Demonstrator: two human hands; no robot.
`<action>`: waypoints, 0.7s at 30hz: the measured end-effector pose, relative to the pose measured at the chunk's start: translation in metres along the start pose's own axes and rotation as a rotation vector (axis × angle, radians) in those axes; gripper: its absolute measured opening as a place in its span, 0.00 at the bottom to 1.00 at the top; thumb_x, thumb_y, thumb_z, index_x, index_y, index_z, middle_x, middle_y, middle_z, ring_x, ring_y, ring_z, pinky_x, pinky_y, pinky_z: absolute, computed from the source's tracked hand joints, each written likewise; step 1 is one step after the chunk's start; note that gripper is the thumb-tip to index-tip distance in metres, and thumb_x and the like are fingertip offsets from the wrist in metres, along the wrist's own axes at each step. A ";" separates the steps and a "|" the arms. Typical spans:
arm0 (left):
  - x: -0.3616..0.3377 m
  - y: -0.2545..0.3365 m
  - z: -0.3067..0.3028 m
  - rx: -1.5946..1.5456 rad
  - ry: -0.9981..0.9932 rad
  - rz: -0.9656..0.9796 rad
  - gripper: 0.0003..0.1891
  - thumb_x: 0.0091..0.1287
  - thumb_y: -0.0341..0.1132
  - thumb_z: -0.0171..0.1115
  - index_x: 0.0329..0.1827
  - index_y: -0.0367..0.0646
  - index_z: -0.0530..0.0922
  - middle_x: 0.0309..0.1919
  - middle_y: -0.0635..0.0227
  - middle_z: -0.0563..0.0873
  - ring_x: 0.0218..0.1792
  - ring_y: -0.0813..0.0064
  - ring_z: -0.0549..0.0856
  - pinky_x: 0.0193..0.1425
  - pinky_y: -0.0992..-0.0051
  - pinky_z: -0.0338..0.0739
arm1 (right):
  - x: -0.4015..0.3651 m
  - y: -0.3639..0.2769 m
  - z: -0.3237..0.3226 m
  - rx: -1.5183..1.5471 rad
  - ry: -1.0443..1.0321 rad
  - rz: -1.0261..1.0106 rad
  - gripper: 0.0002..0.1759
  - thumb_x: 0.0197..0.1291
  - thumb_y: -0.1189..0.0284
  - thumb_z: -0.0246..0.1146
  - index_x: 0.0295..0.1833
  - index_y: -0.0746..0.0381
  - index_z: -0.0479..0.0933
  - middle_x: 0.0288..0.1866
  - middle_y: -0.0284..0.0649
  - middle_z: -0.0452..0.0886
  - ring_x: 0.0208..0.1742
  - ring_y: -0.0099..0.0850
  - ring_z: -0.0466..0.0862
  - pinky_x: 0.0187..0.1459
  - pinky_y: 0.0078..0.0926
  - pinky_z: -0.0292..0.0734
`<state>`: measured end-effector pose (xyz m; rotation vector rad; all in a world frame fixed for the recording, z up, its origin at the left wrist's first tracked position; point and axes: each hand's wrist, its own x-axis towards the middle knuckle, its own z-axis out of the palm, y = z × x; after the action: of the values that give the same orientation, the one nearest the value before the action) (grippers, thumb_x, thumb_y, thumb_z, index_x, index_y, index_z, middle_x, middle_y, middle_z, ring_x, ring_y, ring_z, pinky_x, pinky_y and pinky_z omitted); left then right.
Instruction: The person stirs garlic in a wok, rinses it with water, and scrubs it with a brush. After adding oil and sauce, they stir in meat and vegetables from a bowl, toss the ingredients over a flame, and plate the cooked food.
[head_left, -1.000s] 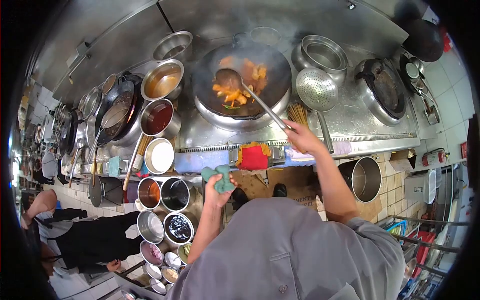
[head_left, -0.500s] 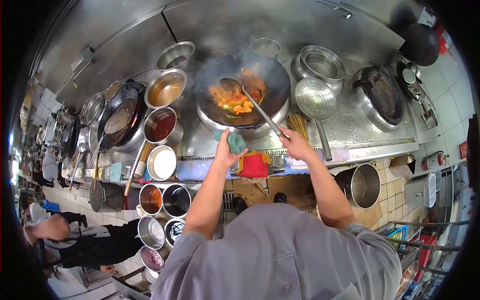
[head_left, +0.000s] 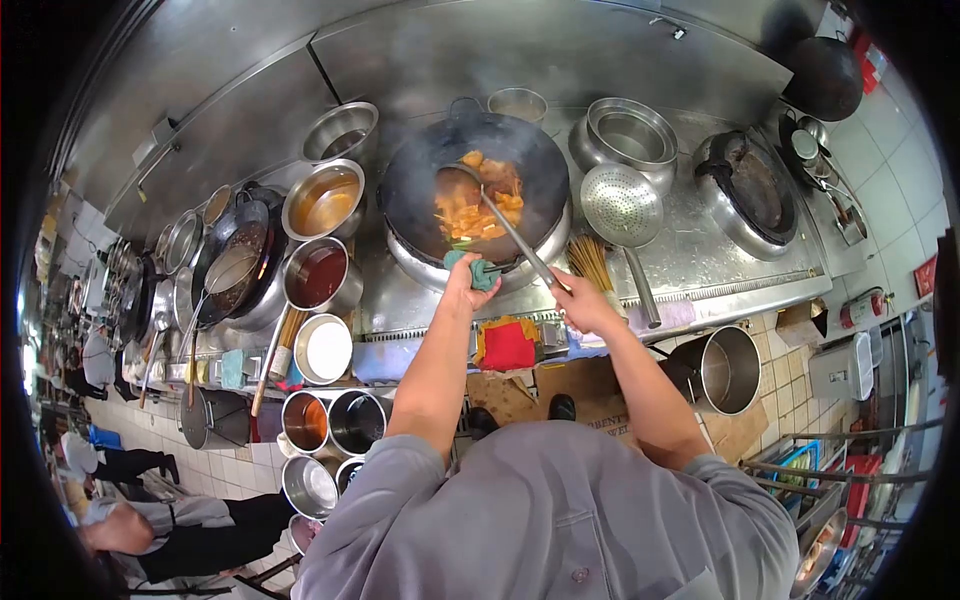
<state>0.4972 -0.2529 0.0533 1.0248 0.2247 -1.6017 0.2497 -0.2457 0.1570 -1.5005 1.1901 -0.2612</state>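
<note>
A large black wok point(head_left: 415, 185) sits on the burner in front of me, with steaming orange-brown food pieces point(head_left: 470, 215) and a bit of green in it. My left hand point(head_left: 468, 282) is closed on a folded green cloth point(head_left: 485, 273) at the wok's near rim; whether it grips the rim or a handle through the cloth is hidden. In my right hand point(head_left: 585, 305) is the long handle of a ladle point(head_left: 517, 235). The ladle's bowl point(head_left: 457, 182) rests among the food, left of the middle.
Right of the wok are a bamboo brush point(head_left: 592, 262), a perforated skimmer point(head_left: 622, 205) and a metal pot point(head_left: 630, 135). On the left stand bowls of amber liquid point(head_left: 325, 200), red sauce point(head_left: 316, 276) and white contents point(head_left: 323, 348). A co-worker point(head_left: 190, 535) is at lower left.
My left hand and the cloth have moved up and right to the wok's near rim. The food is gathered more closely in the wok. The ladle stays in my right hand.
</note>
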 end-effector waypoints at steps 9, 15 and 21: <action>0.023 -0.007 0.002 -0.024 -0.022 -0.034 0.12 0.62 0.38 0.56 0.45 0.43 0.71 0.41 0.61 0.76 0.43 0.62 0.77 0.48 0.57 0.78 | -0.109 -0.009 -0.050 -0.558 0.174 -0.352 0.31 0.57 0.74 0.58 0.68 0.56 0.63 0.37 0.54 0.80 0.38 0.52 0.80 0.41 0.43 0.74; -0.115 -0.043 0.034 -0.087 0.025 -0.018 0.08 0.64 0.40 0.55 0.41 0.49 0.73 0.41 0.66 0.77 0.41 0.68 0.76 0.45 0.62 0.78 | -0.190 -0.077 -0.123 -0.684 -0.033 -0.255 0.32 0.51 0.78 0.61 0.65 0.54 0.67 0.34 0.45 0.81 0.34 0.47 0.80 0.39 0.37 0.74; -0.121 -0.032 0.051 -0.082 0.029 -0.018 0.09 0.63 0.41 0.57 0.41 0.48 0.74 0.37 0.67 0.78 0.39 0.69 0.77 0.44 0.64 0.79 | -0.146 -0.075 -0.115 -0.763 -0.028 -0.282 0.27 0.54 0.73 0.58 0.63 0.53 0.70 0.36 0.47 0.81 0.36 0.48 0.80 0.41 0.39 0.74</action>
<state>0.4387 -0.1892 0.1576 0.9860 0.3173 -1.5819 0.1392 -0.2149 0.3210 -2.3331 1.1048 0.0446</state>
